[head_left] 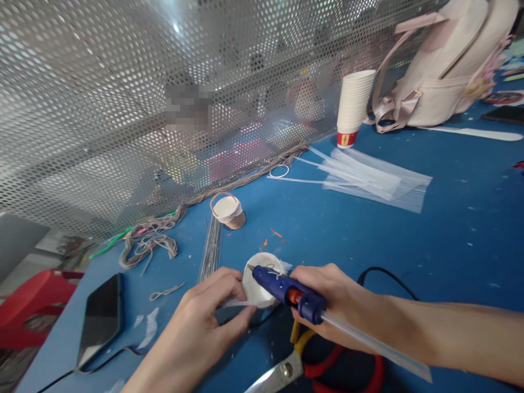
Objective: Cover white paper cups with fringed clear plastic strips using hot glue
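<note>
Near the lower middle of the frame, the right hand (333, 297) is closed around a blue glue gun (282, 286), and its nozzle points over the opening of a white cup (252, 289). The left hand (213, 314) is at the left side of this cup, with a pale strip (235, 303) pinched between thumb and fingers; whether it also grips the cup, I cannot tell. Below the right hand lie scissors (282, 371). Above the cup, in the centre, stands a small basket (236, 219) beside thin grey rods (210, 248). A phone (102, 311) lies at lower left; translucent strips (376, 180) lie at upper right, near stacked paper cups (355, 101).
</note>
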`<move>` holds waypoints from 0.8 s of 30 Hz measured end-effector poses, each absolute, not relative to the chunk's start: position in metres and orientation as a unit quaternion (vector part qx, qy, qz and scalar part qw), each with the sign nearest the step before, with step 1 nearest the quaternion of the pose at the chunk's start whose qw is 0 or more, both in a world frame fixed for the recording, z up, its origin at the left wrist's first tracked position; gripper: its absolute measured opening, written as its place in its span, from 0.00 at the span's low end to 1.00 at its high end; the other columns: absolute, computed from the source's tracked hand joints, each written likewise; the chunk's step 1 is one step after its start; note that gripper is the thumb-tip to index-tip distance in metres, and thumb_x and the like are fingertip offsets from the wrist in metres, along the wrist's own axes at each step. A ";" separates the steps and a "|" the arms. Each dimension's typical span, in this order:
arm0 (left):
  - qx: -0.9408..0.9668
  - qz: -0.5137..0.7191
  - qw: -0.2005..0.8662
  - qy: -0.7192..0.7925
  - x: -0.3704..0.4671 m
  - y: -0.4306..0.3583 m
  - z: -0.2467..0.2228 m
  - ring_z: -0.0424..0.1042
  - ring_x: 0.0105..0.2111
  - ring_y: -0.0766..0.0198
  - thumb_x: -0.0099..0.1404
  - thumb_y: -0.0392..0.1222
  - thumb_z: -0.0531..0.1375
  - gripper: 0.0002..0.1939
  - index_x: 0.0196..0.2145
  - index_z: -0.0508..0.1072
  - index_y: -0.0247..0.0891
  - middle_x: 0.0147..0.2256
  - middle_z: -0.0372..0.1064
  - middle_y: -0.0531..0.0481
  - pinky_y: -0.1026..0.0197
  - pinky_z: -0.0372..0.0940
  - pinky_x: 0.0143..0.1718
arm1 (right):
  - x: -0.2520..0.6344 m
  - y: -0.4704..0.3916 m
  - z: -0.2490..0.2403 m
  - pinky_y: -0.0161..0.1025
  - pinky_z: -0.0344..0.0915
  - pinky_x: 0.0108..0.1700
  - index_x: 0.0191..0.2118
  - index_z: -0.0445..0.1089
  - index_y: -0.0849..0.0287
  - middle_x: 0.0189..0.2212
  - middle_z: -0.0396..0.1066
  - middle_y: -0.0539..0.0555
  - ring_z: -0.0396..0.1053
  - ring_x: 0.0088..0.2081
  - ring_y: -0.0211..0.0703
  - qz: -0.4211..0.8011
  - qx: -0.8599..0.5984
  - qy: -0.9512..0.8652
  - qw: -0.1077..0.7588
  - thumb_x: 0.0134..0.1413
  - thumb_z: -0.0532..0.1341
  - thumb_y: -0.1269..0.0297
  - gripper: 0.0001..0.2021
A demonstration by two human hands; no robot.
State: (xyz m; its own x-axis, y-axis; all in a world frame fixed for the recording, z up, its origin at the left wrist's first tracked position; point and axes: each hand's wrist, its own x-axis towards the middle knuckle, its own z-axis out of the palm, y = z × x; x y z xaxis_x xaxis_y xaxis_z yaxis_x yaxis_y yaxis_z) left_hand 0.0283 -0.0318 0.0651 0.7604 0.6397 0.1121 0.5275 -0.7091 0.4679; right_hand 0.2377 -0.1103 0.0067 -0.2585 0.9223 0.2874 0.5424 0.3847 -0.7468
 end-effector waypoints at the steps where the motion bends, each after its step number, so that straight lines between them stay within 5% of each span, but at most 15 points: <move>1: 0.915 0.134 0.207 0.320 0.028 -0.031 0.065 0.71 0.29 0.68 0.58 0.35 0.58 0.06 0.24 0.66 0.40 0.31 0.72 0.54 0.67 0.64 0.31 | 0.237 -0.110 0.007 0.33 0.53 0.26 0.28 0.60 0.58 0.24 0.65 0.48 0.59 0.23 0.33 0.269 -0.485 -0.749 0.363 0.49 0.55 0.74 0.04; 24: 0.912 0.117 0.201 0.338 0.028 -0.031 0.067 0.71 0.31 0.66 0.58 0.35 0.57 0.05 0.24 0.66 0.40 0.33 0.72 0.53 0.65 0.65 0.32 | 0.234 -0.105 0.008 0.33 0.57 0.29 0.25 0.61 0.59 0.23 0.65 0.49 0.61 0.24 0.34 0.257 -0.458 -0.771 0.361 0.51 0.55 0.74 0.07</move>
State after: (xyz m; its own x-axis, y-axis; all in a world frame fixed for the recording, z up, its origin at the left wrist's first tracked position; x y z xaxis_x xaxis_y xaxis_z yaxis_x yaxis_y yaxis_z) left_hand 0.0283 -0.0315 0.0665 0.7440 0.6636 0.0783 0.5690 -0.6907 0.4463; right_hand 0.2338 -0.1048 0.0081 -0.3209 0.8912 0.3206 0.5198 0.4486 -0.7270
